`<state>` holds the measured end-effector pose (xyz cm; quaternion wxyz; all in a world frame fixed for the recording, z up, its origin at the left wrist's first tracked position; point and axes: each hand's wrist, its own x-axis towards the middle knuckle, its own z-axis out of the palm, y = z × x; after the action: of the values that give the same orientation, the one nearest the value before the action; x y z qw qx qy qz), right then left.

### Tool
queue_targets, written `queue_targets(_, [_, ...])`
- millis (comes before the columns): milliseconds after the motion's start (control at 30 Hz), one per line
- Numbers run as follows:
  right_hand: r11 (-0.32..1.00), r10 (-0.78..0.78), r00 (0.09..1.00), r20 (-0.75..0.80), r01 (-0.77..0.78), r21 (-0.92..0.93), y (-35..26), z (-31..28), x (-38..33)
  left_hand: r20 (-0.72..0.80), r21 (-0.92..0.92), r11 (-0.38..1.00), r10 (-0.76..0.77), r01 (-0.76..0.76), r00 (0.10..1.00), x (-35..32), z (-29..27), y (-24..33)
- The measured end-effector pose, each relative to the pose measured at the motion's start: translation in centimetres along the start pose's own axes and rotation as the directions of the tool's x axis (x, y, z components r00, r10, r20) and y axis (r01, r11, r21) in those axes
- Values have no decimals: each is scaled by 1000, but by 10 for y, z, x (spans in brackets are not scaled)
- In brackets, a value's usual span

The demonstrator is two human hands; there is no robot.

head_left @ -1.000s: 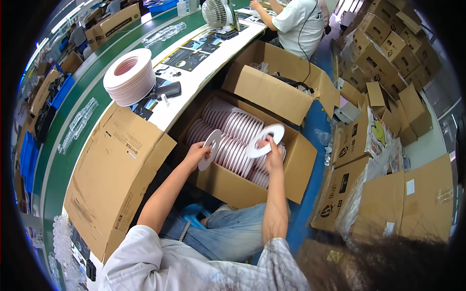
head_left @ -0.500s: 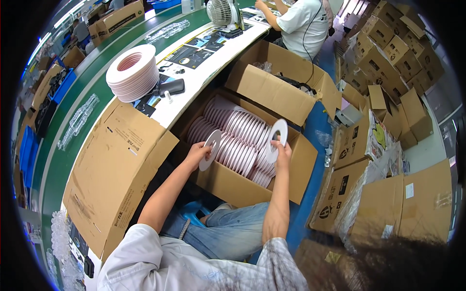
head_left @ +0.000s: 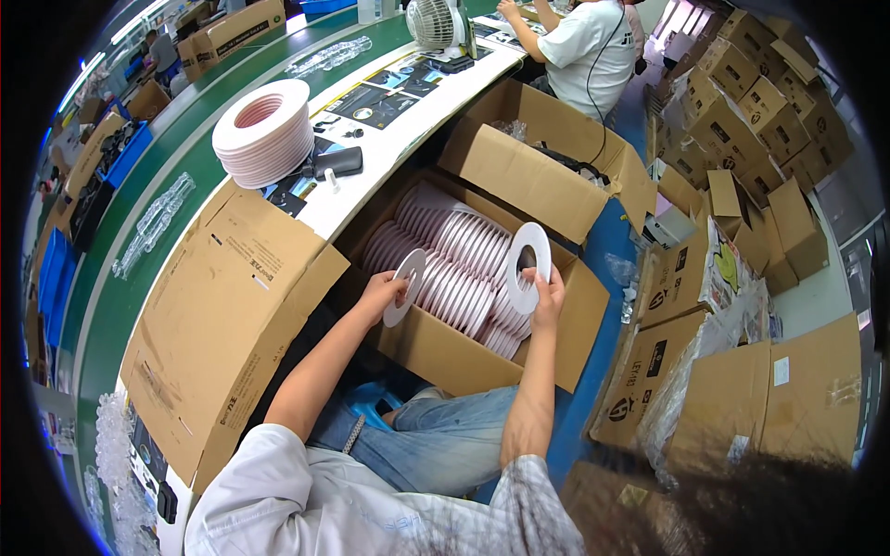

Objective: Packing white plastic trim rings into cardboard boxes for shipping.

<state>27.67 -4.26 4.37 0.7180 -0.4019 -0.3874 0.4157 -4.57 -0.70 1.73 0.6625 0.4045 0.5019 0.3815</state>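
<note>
My left hand (head_left: 379, 295) is closed on the edge of a flat white ring (head_left: 394, 316), which stands tilted, nearly edge-on. In my right hand (head_left: 549, 295), thumb and fingers grip a second flat white ring (head_left: 514, 269), its wide face and round hole turned toward me. Both hands are above an open cardboard box (head_left: 436, 361) in front of my lap. Packed on edge in rows inside it are many similar pinkish-white rings (head_left: 456, 239). A round stack of white rings (head_left: 264, 157) stands on the bench to the left.
A folded-out cardboard flap (head_left: 222, 306) covers the bench at left, beside a green conveyor (head_left: 139, 306). Another open box (head_left: 528, 176) stands beyond mine. A fan (head_left: 431, 23) and a seated co-worker (head_left: 589, 56) are farther off. Stacked cartons (head_left: 732, 111) line the right.
The ring in my right hand has turned, showing more of its face and hole. My left hand keeps its ring almost in place. The whole view has shifted slightly.
</note>
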Motion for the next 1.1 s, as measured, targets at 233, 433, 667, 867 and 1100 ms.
queue_targets(233, [808,376,891,-256,-450,-381,23,1,3,33,18,1000,24,-24,999,3,3,4])
queue_targets(433, [879,-408,729,-550,150,-453,-7,-2,6,51,417,882,219,-220,974,4,32,27])
queue_targets(667, [572,78,967,242,155,-805,15,51,-17,249,824,439,290,-360,924,36,62,43])
queue_targets(867, [491,-290,918,270,384,-782,24,15,-8,254,736,563,284,-375,925,47,86,42])
queue_targets(1100, [792,-258,945,-200,88,-604,15,46,-24,276,750,521,315,-409,908,47,55,37])
